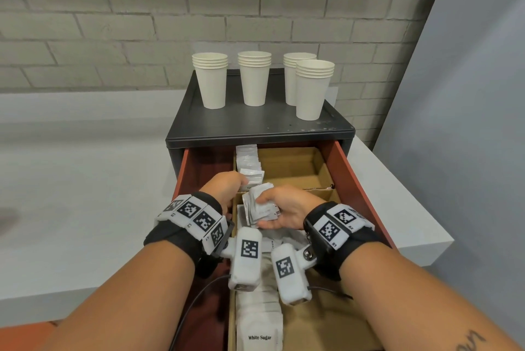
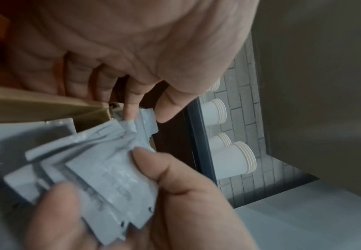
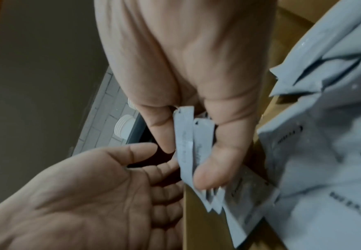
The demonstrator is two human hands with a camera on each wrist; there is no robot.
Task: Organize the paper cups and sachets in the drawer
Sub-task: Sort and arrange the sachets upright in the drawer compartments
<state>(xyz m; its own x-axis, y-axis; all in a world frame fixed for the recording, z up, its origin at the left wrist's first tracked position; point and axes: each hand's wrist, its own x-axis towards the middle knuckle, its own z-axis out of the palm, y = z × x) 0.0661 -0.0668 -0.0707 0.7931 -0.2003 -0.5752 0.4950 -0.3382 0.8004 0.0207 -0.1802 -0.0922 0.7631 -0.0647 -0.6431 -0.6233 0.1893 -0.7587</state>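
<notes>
My right hand [image 1: 267,210] grips a fanned bundle of grey-white sachets [image 1: 260,204] over the middle of the open red drawer [image 1: 350,180]. In the right wrist view, thumb and fingers [image 3: 209,169] clamp that bundle [image 3: 203,135]. My left hand [image 1: 238,183] reaches to the row of sachets [image 1: 248,160] standing in the back-left cardboard compartment. Its index fingertip touches the top of one sachet [image 2: 147,118] and the thumb sits close beside; a pinch is unclear. Several stacks of white paper cups [image 1: 254,78] stand on the black cabinet top [image 1: 255,126].
Cardboard dividers [image 1: 287,163] split the drawer; the back-right compartment shows bare cardboard. More sachets, one marked White Sugar [image 1: 260,336], lie at the near end under my wrists. The cabinet sits on a white counter [image 1: 85,151] against a brick wall [image 1: 113,24].
</notes>
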